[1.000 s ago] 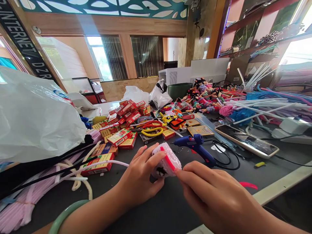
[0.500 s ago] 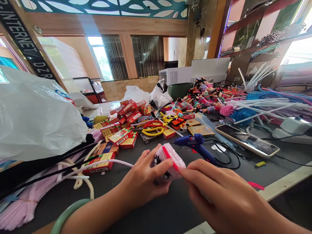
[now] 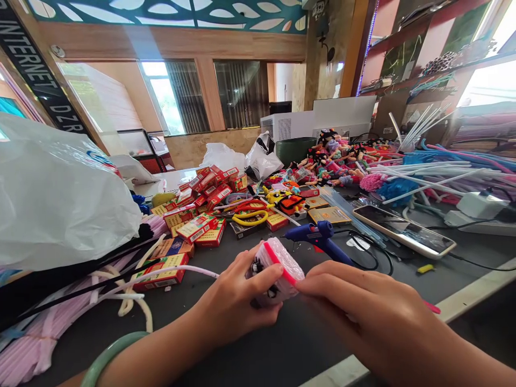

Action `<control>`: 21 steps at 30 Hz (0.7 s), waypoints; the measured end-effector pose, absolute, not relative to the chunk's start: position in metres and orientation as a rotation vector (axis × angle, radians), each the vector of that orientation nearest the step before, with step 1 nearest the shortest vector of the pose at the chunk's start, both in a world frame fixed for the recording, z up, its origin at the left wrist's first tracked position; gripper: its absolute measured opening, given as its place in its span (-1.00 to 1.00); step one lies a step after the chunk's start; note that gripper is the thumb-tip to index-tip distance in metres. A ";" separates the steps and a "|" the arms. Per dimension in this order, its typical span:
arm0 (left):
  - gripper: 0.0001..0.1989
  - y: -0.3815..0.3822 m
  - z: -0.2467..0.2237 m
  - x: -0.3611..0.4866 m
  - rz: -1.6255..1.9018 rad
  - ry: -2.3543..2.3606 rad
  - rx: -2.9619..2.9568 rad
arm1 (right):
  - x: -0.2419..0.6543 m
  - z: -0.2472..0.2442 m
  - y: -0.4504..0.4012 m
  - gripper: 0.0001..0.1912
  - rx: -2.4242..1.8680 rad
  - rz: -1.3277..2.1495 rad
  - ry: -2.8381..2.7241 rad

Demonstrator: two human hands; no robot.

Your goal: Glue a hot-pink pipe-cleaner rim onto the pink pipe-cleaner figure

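A small block covered in pale pink fuzzy pipe cleaner (image 3: 291, 260), with black-and-white details on its near side, is gripped in my left hand (image 3: 237, 285). My left thumb presses along its upper edge, where a bright red-pink pipe cleaner (image 3: 276, 258) lies as a border. At the block's right corner, my right hand (image 3: 374, 306) pinches that red-pink strand between thumb and forefinger. A red-pink end (image 3: 432, 307) shows beyond the right hand; whether it belongs to the same strand I cannot tell. A pale pink pipe cleaner (image 3: 197, 270) runs leftward from behind my left hand.
A blue glue gun (image 3: 316, 234) lies just behind the block, its cable looping right towards a phone (image 3: 403, 230). Red cardboard boxes (image 3: 201, 228) are heaped behind my left hand. Pipe cleaner bundles (image 3: 44, 333) and a white plastic bag (image 3: 64, 199) fill the left; small dolls (image 3: 334, 156) pile up behind.
The view has shifted slightly. My right hand stays pinched at the block's corner and has turned a little; more of the red-pink end beyond it is covered. The left hand's grip is unchanged.
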State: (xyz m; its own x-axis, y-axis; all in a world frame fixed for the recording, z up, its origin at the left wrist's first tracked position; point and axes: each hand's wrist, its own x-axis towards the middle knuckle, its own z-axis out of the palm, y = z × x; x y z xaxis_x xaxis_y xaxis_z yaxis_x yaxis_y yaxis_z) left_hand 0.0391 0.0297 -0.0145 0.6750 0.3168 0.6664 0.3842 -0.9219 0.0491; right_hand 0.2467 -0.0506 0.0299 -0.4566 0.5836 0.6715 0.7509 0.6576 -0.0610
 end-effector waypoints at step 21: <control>-0.33 0.033 -0.018 0.037 -1.121 -0.498 -2.785 | 0.264 0.043 -0.052 -0.61 -1.011 -0.241 -2.290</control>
